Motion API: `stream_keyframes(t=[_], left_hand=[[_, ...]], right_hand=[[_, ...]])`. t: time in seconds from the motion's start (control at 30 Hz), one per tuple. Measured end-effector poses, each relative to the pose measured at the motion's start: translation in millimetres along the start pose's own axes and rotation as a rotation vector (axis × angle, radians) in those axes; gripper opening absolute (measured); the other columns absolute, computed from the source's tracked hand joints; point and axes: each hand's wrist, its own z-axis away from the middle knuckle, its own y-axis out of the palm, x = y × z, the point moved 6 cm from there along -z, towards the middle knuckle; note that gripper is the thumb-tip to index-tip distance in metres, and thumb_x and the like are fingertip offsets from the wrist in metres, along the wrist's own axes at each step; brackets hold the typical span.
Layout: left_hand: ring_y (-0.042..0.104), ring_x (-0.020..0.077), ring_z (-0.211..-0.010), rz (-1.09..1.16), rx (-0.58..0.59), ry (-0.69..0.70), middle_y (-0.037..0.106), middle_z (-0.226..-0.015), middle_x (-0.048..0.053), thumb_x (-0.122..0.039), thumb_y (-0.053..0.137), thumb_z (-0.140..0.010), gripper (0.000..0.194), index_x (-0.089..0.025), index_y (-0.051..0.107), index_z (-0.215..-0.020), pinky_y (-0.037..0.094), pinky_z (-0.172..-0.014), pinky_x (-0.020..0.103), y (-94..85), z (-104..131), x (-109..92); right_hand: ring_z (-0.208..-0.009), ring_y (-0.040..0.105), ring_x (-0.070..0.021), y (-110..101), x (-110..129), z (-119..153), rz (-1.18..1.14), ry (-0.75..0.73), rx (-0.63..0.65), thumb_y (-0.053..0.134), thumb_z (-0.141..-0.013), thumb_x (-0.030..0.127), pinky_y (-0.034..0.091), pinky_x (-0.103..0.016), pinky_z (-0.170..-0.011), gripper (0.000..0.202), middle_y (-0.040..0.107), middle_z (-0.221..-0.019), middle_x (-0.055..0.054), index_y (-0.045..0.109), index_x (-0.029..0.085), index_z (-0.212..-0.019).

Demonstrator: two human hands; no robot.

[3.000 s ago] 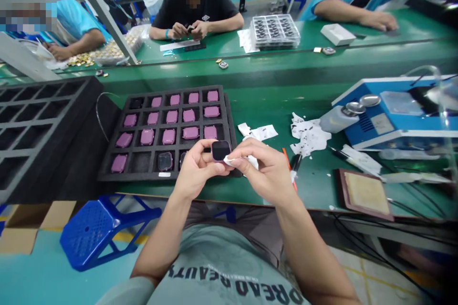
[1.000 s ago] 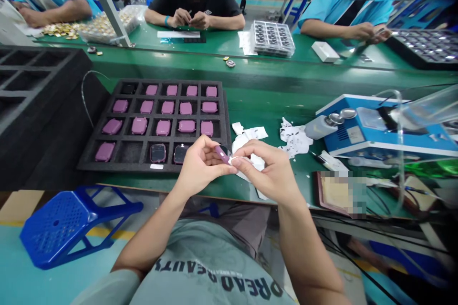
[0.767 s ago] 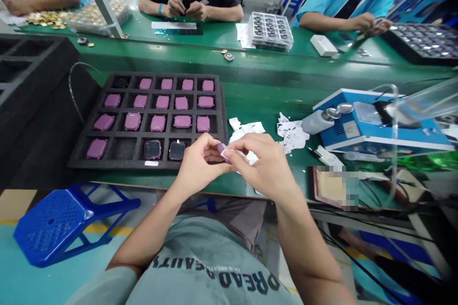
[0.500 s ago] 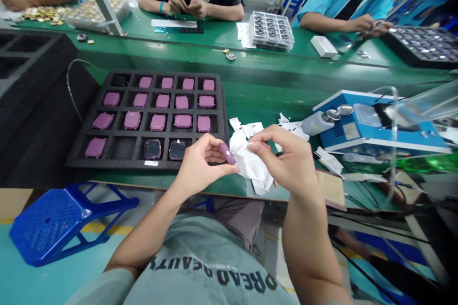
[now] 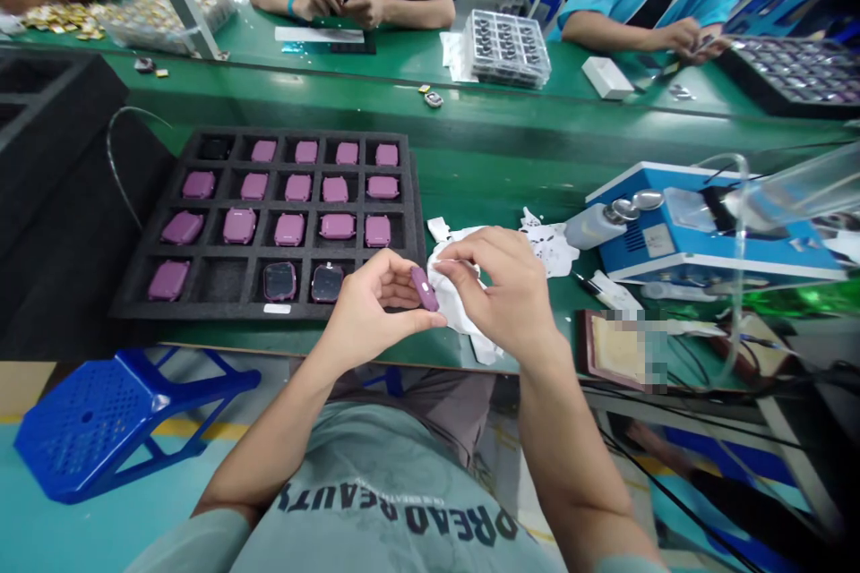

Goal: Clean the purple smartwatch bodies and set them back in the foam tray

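Observation:
My left hand (image 5: 376,304) grips a purple watch case (image 5: 424,288) by its edges, tilted on its side above the bench. Just to the right, my right hand (image 5: 501,286) is pinched, thumb against fingers, over a crumpled white cloth (image 5: 460,309); whatever those fingertips hold is too small or hidden to name. Left of both hands lies a black foam tray (image 5: 269,312) with purple watch cases (image 5: 239,226) in its compartments. Two pieces in its front row show dark screens (image 5: 279,280), and one front compartment (image 5: 230,282) has no case in it.
A blue machine (image 5: 712,233) and a silver-topped bottle (image 5: 595,226) are on the right, near a sponge pad (image 5: 608,345) and cables. A blue stool (image 5: 87,421) is at lower left. Across the bench, people work beside clear boxes (image 5: 509,49) and another tray (image 5: 799,76).
My right hand has moved left, closer to the watch case and over the cloth. My left hand keeps its grip. The view has shifted slightly.

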Motion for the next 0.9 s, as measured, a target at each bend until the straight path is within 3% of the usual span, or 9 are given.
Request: stream_keyframes(t=[0.23,0.47,0.67,0.77,0.9], left_hand=[[0.073,0.0124,-0.075,0.008,0.022,0.004,0.076,-0.086,-0.001,-0.017,0.101,-0.056,0.056,-0.02,0.06,-0.094,0.061,-0.076,0.023,-0.3,-0.4,0.7],[0.073,0.0122,-0.074,0.01,0.002,-0.004,0.075,-0.084,-0.002,-0.018,0.102,-0.054,0.058,-0.02,0.059,-0.092,0.061,-0.074,0.023,0.6,-1.2,-0.3],[0.074,0.0126,-0.076,-0.038,-0.003,0.008,0.075,-0.085,-0.002,-0.019,0.101,-0.055,0.056,-0.02,0.06,-0.092,0.062,-0.075,0.023,2.9,0.4,-0.9],[0.074,0.0126,-0.078,-0.06,-0.015,0.03,0.075,-0.088,-0.001,-0.02,0.099,-0.059,0.05,-0.02,0.062,-0.093,0.062,-0.076,0.023,4.0,0.8,-0.3],[0.073,0.0132,-0.078,-0.095,-0.014,0.035,0.075,-0.089,0.0,-0.022,0.098,-0.061,0.049,-0.019,0.064,-0.096,0.062,-0.077,0.024,4.6,1.5,0.7]], right_hand=[[-0.074,0.065,-0.0176,-14.5,-15.3,23.8,-0.133,0.173,-0.047,0.07,-0.096,0.019,0.046,-0.035,-0.071,0.01,0.072,-0.08,0.0,0.069,0.024,-0.086],[-0.073,0.064,-0.0155,-12.4,-0.3,37.4,-0.274,0.196,-0.055,0.071,-0.094,0.014,0.047,-0.032,-0.068,0.012,0.071,-0.079,0.001,0.069,0.024,-0.088],[-0.07,0.063,-0.0137,-2.2,9.9,26.7,-0.322,0.244,-0.013,0.072,-0.093,0.015,0.047,-0.031,-0.068,0.011,0.071,-0.077,0.002,0.069,0.023,-0.086],[-0.073,0.064,-0.0151,-4.0,16.9,15.1,-0.252,0.186,0.053,0.072,-0.094,0.016,0.048,-0.033,-0.072,0.01,0.072,-0.079,0.002,0.069,0.023,-0.087],[-0.083,0.067,-0.0183,-12.2,22.7,10.3,-0.054,-0.044,0.217,0.068,-0.098,0.017,0.047,-0.037,-0.081,0.007,0.074,-0.087,-0.001,0.069,0.022,-0.093]])
